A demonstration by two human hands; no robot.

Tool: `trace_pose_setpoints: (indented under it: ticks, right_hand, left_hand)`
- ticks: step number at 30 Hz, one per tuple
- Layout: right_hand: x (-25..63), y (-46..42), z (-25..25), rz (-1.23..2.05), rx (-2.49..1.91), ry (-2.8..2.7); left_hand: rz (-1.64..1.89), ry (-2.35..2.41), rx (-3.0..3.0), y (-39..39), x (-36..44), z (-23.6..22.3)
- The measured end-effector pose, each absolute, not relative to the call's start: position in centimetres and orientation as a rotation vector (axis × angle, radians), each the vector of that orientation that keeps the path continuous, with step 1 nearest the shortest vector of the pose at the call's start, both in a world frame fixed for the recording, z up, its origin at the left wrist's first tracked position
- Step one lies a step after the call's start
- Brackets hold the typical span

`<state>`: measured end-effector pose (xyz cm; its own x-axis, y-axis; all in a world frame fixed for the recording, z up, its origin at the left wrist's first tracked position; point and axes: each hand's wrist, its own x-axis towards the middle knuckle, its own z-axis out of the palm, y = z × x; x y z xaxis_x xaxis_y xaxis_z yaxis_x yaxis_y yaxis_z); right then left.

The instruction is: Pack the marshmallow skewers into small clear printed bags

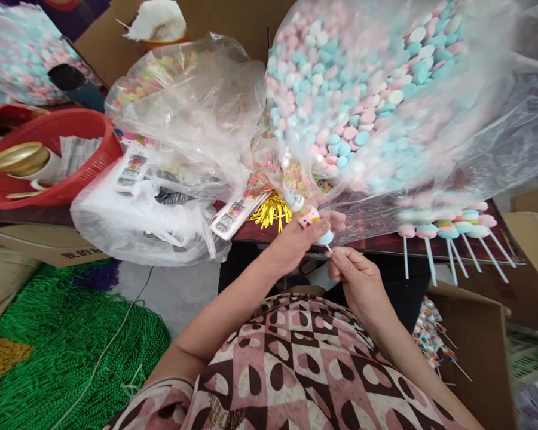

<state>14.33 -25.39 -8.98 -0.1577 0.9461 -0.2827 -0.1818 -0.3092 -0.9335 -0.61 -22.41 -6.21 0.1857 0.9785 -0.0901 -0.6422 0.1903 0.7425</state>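
Between my two hands, at the table's front edge, is a candy skewer (326,237) of pastel sweets on a white stick. My left hand (296,239) is closed around its upper part, where a white piece with coloured dots and a pale blue sweet show. The thumb and fingertips of my right hand (354,269) pinch the stick just below the lowest sweet. Part of the skewer is hidden by my left fingers. To the right, several finished-looking candy skewers (448,229) lie in a row, with their sticks jutting over the table edge.
Large clear bags of pink, blue and white sweets (354,134) fill the table's back right. Left of them are a bag of ring-shaped sweets (161,83), a white plastic bag (147,221), printed cards (237,216) and a red basket (103,146). An open carton (479,352) holding skewers stands below right.
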Motion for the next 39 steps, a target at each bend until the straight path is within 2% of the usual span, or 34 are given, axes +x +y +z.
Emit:
trace_pose_setpoints:
  ticks: [8,17,24,28,36,39]
  right_hand:
    - [14.6,-25.7,-9.5,1.705,-1.182,-0.950]
    - [14.0,-25.7,-9.5,1.667,-1.166,-1.029]
    - [15.3,-25.6,-9.8,1.602,-1.224,-1.166]
    - [16.4,-25.3,-10.0,1.625,-1.261,-1.214]
    - [16.4,-25.5,-10.4,1.425,-1.284,-1.172]
    - [16.3,-25.5,-9.7,1.625,-1.247,-0.997]
  left_hand:
    - [1.433,0.581,0.571,-21.0,-2.6,-4.7]
    - [1.421,0.630,0.524,-21.7,-0.6,-6.5]
    - [1.393,0.629,0.576,-21.3,-1.4,-5.8]
    - [1.490,0.609,0.566,-20.7,-2.7,-4.7]
    - [1.604,0.699,0.306,-20.2,-2.3,-4.7]
    - [1.620,0.748,0.368,-20.3,-2.0,-5.3]
